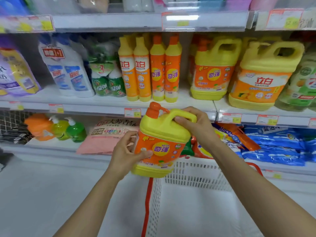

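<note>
A white perforated basket (154, 202) with a red handle (146, 207) sat lowest and closest, on the pale floor between the person's two forearms. Just above its far left corner hung the yellow detergent jug (162, 132), tilted so that its orange pump cap (153, 110) leaned to the left, and clear of the basket. The left grip (126, 151) held the jug's lower side, with the thumb laid across the orange label and the fingers curled round behind. The right grip (196, 127) was closed round the yellow handle on top, fingers wrapped through the opening.

Behind the jug, the lower shelf carried a pink soft pack (106, 139), green pump bottles (75, 130) to the left, and blue bags (277, 147) to the right. On the middle shelf (102, 109) above stood tall orange-and-yellow bottles (150, 71) in a row. A matching jug (212, 71) stood just to their right, and a larger yellow jug (263, 76) stood beyond that. White bottles (68, 72) and green bottles (107, 81) stood to the left. Price tags (132, 112) lined the shelf edge, their print too blurred to read
</note>
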The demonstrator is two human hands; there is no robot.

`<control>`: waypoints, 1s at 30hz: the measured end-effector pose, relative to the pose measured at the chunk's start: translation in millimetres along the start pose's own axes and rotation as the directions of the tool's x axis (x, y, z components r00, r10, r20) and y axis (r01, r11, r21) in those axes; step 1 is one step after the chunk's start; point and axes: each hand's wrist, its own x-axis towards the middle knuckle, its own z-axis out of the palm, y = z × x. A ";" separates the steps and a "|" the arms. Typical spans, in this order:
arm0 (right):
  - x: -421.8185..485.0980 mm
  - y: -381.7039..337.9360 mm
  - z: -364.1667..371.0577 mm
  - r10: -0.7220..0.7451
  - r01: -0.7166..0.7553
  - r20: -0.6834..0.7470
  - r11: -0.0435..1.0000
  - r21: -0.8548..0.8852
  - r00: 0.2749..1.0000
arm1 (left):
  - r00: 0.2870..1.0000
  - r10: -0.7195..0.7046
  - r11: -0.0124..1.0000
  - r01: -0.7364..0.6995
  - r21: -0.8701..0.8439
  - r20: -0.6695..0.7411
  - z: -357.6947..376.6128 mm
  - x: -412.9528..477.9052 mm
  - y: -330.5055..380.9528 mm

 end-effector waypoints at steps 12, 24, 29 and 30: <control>9.6 41.3 122.2 0.070 0.008 0.245 0.953 -0.304 0.967 | 0.992 -0.067 0.994 0.076 0.083 -0.109 -85.1 -11.6 -99.1; -24.2 192.5 190.9 0.417 -0.304 0.191 0.847 -0.435 0.889 | 0.929 -0.348 0.925 0.362 0.112 -0.128 -91.6 -25.5 -214.2; -27.2 209.5 184.5 0.533 -0.209 0.283 0.683 -0.700 0.797 | 0.905 -0.407 0.878 0.424 0.221 -0.121 -82.2 -32.1 -240.1; -27.2 210.7 184.2 0.564 -0.189 0.288 0.640 -0.745 0.774 | 0.902 -0.415 0.866 0.432 0.252 -0.121 -79.8 -31.7 -242.7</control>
